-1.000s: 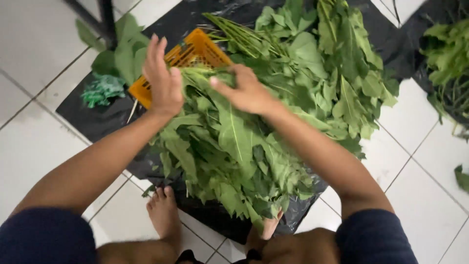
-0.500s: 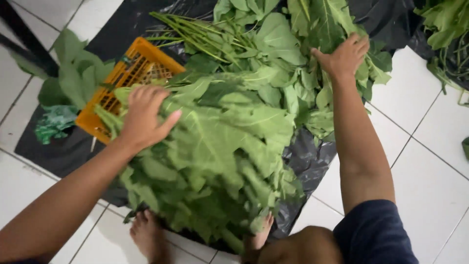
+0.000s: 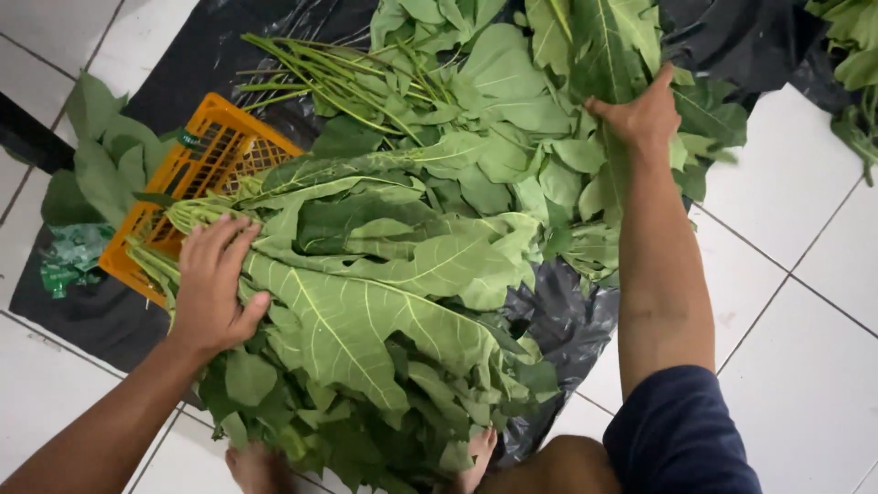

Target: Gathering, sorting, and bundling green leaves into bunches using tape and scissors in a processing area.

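My left hand is bare — no glove, ring, watch or band shows on it or on the wrist. The left forearm is uncovered along all of its visible length; no sleeve edge enters the view on that side. My right hand is likewise bare, with no jewellery or strap. The right forearm is uncovered up to the elbow region, where a short sleeve begins — dark navy blue, plain fabric, no print, seam marking or logo visible. My feet are bare: the toes of the left foot and of the right foot show, without footwear or socks.
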